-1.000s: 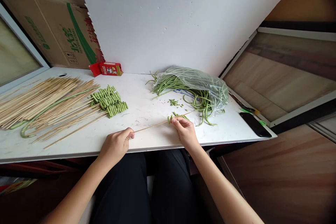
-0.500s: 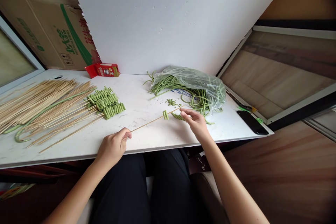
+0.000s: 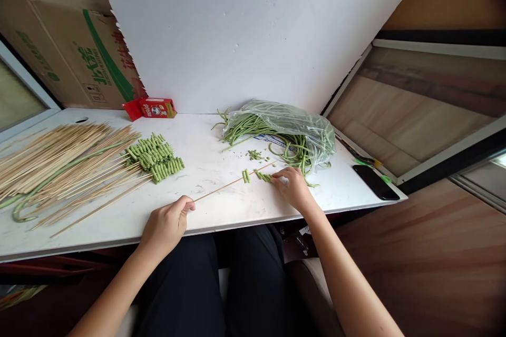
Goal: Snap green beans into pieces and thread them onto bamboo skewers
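Observation:
My left hand point(image 3: 168, 224) is closed around the lower end of a thin bamboo skewer point(image 3: 219, 188), which slants up to the right above the table. A couple of short green bean pieces point(image 3: 245, 176) are threaded across the skewer toward its tip. Beyond it, my right hand point(image 3: 291, 187) is down at a short row of cut bean pieces point(image 3: 262, 176) on the table. Its thumb and fingers pinch together at the row's right end, on a piece mostly covered by the fingertips.
Loaded bean skewers point(image 3: 154, 155) lie at left beside many bare skewers point(image 3: 51, 155) and one long bean. A plastic bag of long beans point(image 3: 284, 118) lies behind small trimmings point(image 3: 256, 155). A red box point(image 3: 156, 108) stands at the back; a black phone point(image 3: 375, 182) lies at right.
My right hand has moved down from near the skewer's tip to the cut bean pieces, and its fingers have closed in. My left hand still holds the skewer; the view has shifted slightly.

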Motion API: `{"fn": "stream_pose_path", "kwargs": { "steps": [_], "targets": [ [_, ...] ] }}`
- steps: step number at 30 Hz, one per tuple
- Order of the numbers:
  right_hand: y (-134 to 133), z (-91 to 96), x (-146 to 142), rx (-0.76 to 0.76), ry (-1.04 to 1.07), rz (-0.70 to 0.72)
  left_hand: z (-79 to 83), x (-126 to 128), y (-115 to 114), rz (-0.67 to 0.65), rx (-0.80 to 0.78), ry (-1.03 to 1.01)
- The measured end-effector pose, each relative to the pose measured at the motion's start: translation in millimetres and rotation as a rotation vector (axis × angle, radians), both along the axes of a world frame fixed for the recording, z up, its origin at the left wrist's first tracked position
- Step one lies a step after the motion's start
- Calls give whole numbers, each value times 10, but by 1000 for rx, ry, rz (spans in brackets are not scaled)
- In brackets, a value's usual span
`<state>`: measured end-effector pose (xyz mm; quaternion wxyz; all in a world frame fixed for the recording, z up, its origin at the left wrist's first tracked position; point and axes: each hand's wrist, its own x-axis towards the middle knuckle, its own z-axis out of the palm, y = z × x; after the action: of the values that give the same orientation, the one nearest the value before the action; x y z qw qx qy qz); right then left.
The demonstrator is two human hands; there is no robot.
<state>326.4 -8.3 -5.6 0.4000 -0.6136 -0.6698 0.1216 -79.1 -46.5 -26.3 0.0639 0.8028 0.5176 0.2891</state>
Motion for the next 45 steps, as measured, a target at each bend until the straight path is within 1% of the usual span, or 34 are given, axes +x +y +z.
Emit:
{"fn": "stream_pose_path", "kwargs": {
  "steps": [4,7,8,10,13,15,18,21,24,31,35,41,45],
  "targets": [
    [6,8,-10,-45,-51,-46,4,5,0,4,9,4],
    [11,31,-12,-9,30,-111,15,11,-1,4,20,7],
    [13,42,-16,5,97,-123,19,13,-2,6,23,7],
    [20,60,-32,-1,296,-104,22,16,-4,9,27,7],
    [25,71,-79,-96,674,-36,14,13,-6,6,23,4],
    [20,76,-122,-146,875,5,0,8,-5,-2,19,-2],
    [-3,101,-191,-171,1032,86,-20,3,0,-3,25,-5],
    [-29,135,-250,-193,1094,155,-30,3,4,-1,38,2],
    [-40,140,-285,-211,1143,190,-39,-1,5,-1,49,15],
    [-26,81,-279,-207,1148,160,-67,-18,5,-1,47,37],
    [-25,67,-265,-228,1155,167,-62,-14,9,7,52,49],
    [-35,70,-269,-242,1186,214,-48,-13,11,-3,63,36],
    [-35,75,-275,-243,1188,208,-39,-11,6,-8,55,28]
  ]
}}
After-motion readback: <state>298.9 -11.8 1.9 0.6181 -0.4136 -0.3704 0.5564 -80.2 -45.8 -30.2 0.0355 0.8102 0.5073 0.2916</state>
